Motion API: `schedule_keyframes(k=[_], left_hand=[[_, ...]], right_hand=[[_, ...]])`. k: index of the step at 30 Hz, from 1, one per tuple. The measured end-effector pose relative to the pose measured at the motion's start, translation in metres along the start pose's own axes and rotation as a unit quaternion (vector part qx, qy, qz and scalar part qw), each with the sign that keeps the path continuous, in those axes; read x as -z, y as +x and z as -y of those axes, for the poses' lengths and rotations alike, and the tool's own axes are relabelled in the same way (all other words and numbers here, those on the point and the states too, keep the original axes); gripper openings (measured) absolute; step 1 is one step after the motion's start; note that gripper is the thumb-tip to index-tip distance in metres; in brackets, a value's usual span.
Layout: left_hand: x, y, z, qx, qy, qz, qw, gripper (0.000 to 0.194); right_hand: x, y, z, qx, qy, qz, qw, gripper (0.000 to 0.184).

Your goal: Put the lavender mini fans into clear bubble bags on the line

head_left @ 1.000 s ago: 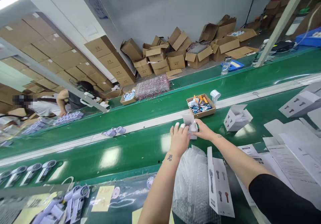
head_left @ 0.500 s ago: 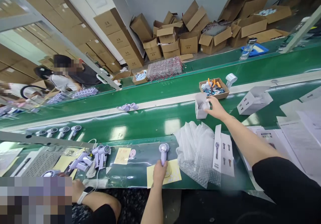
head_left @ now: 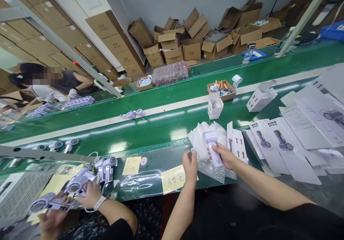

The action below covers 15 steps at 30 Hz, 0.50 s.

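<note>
My right hand [head_left: 225, 155] is wrapped round the handle of a lilac handheld fan [head_left: 214, 148], held tilted above a pile of clear bubble-wrap bags [head_left: 200, 138]. At the left edge of that pile is my left hand [head_left: 190, 168], its fingers curled in; whatever may be between them is too small to make out. Beneath that hand lies a yellow paper [head_left: 172, 182] with handwriting. An open white box [head_left: 215, 107] stands upright on the green belt [head_left: 156, 129], beyond both hands. To the right of the bags lies a printed white carton [head_left: 238, 145].
A second open white box [head_left: 260, 98] and a cardboard tray of small parts [head_left: 227, 95] are farther out. Flat printed cartons [head_left: 285, 143] cover the right side. At left, a co-worker's hands [head_left: 91, 195] handle fans beside a fan pile [head_left: 106, 168]. More fans [head_left: 133, 114] lie across the belt.
Both hands were at the white box, then the left hand held the fan over the yellow paper. Now the right hand has left the box and holds the fan; the left is by the bags.
</note>
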<state>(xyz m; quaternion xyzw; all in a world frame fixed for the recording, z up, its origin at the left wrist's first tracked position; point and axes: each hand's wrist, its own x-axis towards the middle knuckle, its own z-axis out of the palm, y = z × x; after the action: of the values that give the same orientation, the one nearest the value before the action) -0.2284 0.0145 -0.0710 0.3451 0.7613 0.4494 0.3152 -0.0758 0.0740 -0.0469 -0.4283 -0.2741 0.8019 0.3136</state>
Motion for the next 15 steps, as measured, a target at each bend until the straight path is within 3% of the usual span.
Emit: schedule_keyframes(k=[2, 4, 6, 8, 11, 15], left_hand=[[-0.004, 0.023, 0.010, 0.025, 0.033, -0.035, 0.999, 0.028], [-0.006, 0.039, 0.020, 0.054, 0.031, -0.029, 0.998, 0.019], [-0.003, 0.045, 0.026, 0.070, 0.009, -0.029, 0.997, 0.019], [0.006, 0.042, 0.026, 0.071, -0.015, -0.033, 0.997, 0.027], [0.026, 0.029, 0.015, 0.055, -0.031, -0.037, 0.997, 0.032], [0.049, 0.012, -0.009, -0.019, 0.008, -0.037, 0.999, 0.028]], right_hand=[[0.013, -0.010, 0.009, -0.013, -0.039, -0.016, 0.999, 0.039], [0.024, -0.021, 0.013, -0.021, -0.107, -0.010, 0.994, 0.054], [0.029, -0.031, 0.011, -0.009, -0.189, -0.015, 0.982, 0.080], [0.028, -0.038, 0.007, 0.019, -0.240, -0.014, 0.970, 0.092], [0.018, -0.046, 0.006, 0.022, -0.196, 0.079, 0.977, 0.074], [-0.009, -0.065, 0.011, -0.055, -0.055, 0.189, 0.979, 0.048]])
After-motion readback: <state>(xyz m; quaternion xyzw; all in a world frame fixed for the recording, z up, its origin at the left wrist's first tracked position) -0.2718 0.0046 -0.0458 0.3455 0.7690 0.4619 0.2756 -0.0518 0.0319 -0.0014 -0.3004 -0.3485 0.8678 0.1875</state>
